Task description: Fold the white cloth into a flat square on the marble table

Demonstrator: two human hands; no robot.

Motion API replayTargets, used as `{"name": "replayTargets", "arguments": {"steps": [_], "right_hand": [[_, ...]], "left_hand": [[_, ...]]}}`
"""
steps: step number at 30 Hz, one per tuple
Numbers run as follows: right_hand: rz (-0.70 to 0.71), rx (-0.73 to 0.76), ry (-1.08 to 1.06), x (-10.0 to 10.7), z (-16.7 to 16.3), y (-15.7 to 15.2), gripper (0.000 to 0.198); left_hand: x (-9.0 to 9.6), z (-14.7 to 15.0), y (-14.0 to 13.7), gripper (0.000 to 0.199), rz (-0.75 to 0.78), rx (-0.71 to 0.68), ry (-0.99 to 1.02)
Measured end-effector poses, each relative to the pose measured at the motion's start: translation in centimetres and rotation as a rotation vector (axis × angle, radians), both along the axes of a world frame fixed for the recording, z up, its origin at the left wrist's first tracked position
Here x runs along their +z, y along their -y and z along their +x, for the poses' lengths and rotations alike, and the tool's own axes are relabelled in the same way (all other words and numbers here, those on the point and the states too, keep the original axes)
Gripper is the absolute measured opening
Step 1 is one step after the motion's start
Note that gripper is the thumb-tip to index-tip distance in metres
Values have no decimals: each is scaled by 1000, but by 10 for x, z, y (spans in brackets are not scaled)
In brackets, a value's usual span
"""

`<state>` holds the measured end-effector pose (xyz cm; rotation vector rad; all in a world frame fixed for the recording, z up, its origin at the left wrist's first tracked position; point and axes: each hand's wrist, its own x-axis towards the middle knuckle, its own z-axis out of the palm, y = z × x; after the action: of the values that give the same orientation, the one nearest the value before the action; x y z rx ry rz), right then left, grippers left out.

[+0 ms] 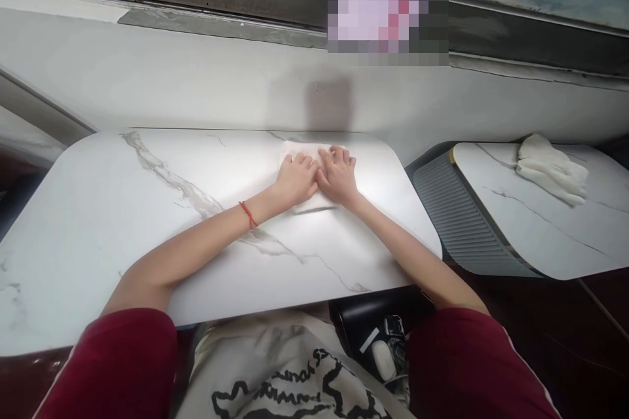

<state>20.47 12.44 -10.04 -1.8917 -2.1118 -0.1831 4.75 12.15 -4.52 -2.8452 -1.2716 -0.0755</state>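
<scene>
A folded white cloth (319, 202) lies near the back edge of a white marble-patterned table (108, 209). Flat on its left part rests my left hand (296, 181), fingers a little bent and apart, a red string bracelet on that wrist. Beside it, my right hand (339, 177) presses on the right part of the cloth with spread fingers. The two hands touch or nearly touch at the thumbs. Neither is wrapped round the cloth, and much of it is hidden under them.
On the right stands a second marble-topped table (535, 222) with a ribbed grey side, bearing a crumpled white cloth (551, 169). A white wall (196, 85) rises behind the table. At my lap is a black bag or tray (354, 314) with small items.
</scene>
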Motion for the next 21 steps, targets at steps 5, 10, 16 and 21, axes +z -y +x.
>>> {"name": "replayTargets", "arguments": {"steps": [5,10,16,21], "right_hand": [[-4,-35,-43,4,-8,-13,53],[9,-34,-79,4,-10,-12,51],[24,-6,-40,2,-9,-15,55],[26,-19,-35,2,-15,-40,56]], "left_hand": [[-5,-3,-14,46,7,26,29],[-5,-4,-15,46,11,26,48],[-7,-5,-16,49,22,37,55],[-20,-11,-34,52,65,66,110]]}}
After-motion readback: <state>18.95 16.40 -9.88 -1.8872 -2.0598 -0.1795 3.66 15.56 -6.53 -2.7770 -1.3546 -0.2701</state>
